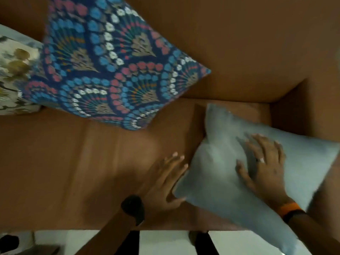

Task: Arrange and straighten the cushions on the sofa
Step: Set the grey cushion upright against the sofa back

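A plain grey cushion (220,159) lies flat on the brown sofa seat (73,162) near the right armrest. My right hand (263,166) rests palm down on top of it, fingers spread. My left hand (165,181) holds the cushion's left corner, thumb under the edge and fingers on the seat beside it. A blue patterned cushion (110,70) leans tilted against the sofa back (239,43). Beside it at the far left stands a pale floral cushion (14,70), partly covered by the blue one.
The sofa's right armrest (301,111) rises just behind the grey cushion. White floor (161,243) shows below the seat's front edge, with dark legs or feet on it. A dark object (9,242) sits at the bottom left.
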### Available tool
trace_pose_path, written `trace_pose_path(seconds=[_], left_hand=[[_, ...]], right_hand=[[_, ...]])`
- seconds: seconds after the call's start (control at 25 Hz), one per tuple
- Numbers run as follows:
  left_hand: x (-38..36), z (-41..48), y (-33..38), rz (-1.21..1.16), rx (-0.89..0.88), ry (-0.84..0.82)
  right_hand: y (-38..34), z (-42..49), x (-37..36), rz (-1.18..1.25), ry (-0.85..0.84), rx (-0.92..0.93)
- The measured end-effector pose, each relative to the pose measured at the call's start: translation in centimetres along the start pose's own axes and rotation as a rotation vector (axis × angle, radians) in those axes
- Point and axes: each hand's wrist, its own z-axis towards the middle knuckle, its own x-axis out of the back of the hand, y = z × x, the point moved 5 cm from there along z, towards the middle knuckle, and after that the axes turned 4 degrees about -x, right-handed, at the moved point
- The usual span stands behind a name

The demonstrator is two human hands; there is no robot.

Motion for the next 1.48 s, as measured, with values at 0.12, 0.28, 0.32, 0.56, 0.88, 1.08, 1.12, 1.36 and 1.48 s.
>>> trace_pose_path(seconds=[0.12,0.28,0.32,0.56,0.88,1.08,1.12,1.36,1.48], left_hand=[[-9.2,-1.1,5.7,0.100,0.027,-0.149],[-14.3,1.1,7.1,0.309,0.168,-0.081],[-14.3,1.7,6.8,0.302,0.209,-0.037],[-11.2,3.5,6.1,0.051,0.354,-0.072],[1.4,9.2,-0.9,-0.658,0.810,0.046],[7.5,16.4,-1.9,-0.274,0.623,0.430],[7.9,17.6,-1.9,-0.167,0.577,0.505],[8.1,23.4,-0.8,0.233,0.767,0.590],[9.9,24.8,-1.1,0.329,0.810,0.683]], right_hand=[[8.5,-7.3,1.6,-0.058,-0.115,0.054],[14.1,-12.5,1.4,-0.038,-0.259,0.228],[14.6,-13.1,1.0,-0.079,-0.258,0.282],[15.1,-13.1,-0.5,-0.214,-0.261,0.374],[12.3,0.0,6.4,0.275,-0.107,0.267],[9.7,11.1,8.1,0.545,0.117,-0.065],[9.3,13.2,7.9,0.540,0.138,-0.129],[7.7,20.9,6.8,0.312,0.270,-0.417],[7.8,22.4,7.0,0.212,0.242,-0.384]])
